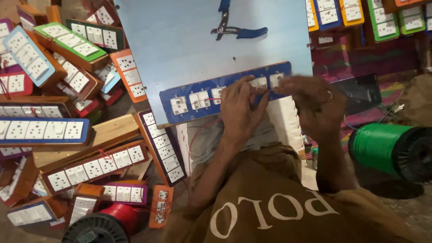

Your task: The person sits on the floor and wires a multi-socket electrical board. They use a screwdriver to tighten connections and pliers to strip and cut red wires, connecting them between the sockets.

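Blue switch panel (189,96) lies on the pale worktop (180,49); left hand (240,110) and right hand (312,105) each pinch its white sockets, grip closed on it. Blue-handled pliers (236,30) rest well beyond.

Both hands on blue switch panel (211,96), left hand (240,108) fingers bent over its sockets, right hand (312,105) at panel's right end, blue-handled pliers (236,29) beyond hands on pale blue board (180,49), green wire spool (387,150) just right of right hand, finished switchboards (67,130) piled left of hands
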